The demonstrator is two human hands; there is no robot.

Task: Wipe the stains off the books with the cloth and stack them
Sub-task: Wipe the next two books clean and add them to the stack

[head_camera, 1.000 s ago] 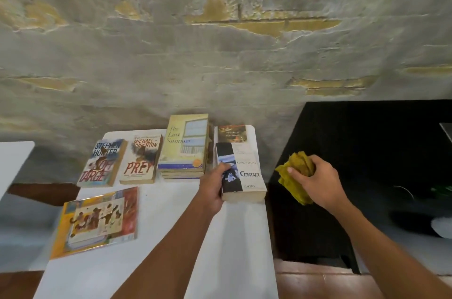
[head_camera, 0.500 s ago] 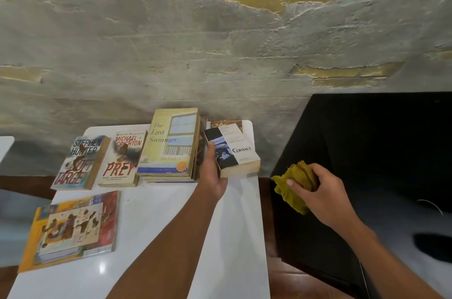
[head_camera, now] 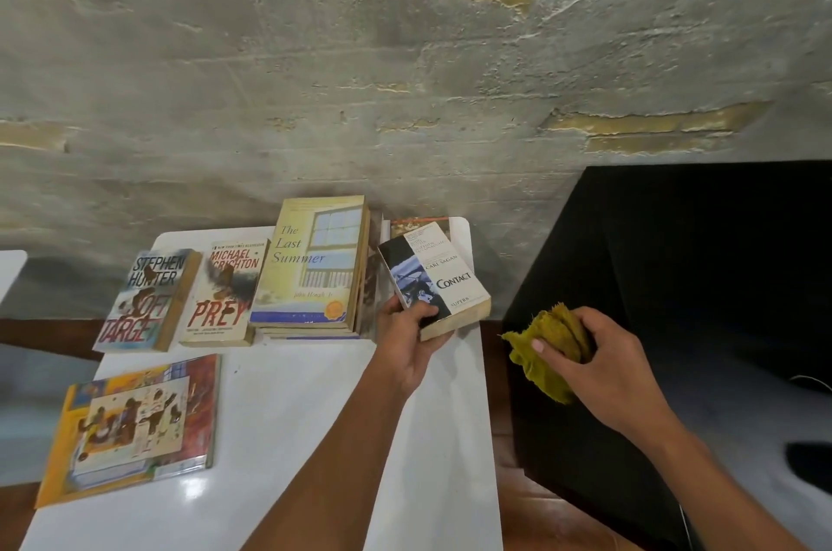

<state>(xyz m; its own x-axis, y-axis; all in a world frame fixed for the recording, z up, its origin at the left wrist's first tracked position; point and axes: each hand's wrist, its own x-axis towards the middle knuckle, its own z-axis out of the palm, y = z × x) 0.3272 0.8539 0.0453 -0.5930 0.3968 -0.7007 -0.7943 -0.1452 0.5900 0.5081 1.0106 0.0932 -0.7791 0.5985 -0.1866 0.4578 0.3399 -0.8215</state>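
The near middle of the white surface [head_camera: 288, 438] lies bare, giving open passage toward the far row. A large picture book [head_camera: 135, 424] blocks the near left. At the far edge, two paperbacks and a stack [head_camera: 310, 275] sit against the wall [head_camera: 405, 100], closing off that side.

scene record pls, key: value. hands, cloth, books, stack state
left hand: grips Contact book at its near corner, tilted, lifted off the white table
right hand: holds yellow cloth, bunched, off the table's right edge
stack: The Last Summer on top, thinner books under it
single books: Soft Target, Prey, large picture book, each flat on table
behind Contact: another book, mostly hidden
stains: dark marks on Soft Target, Prey and the picture book
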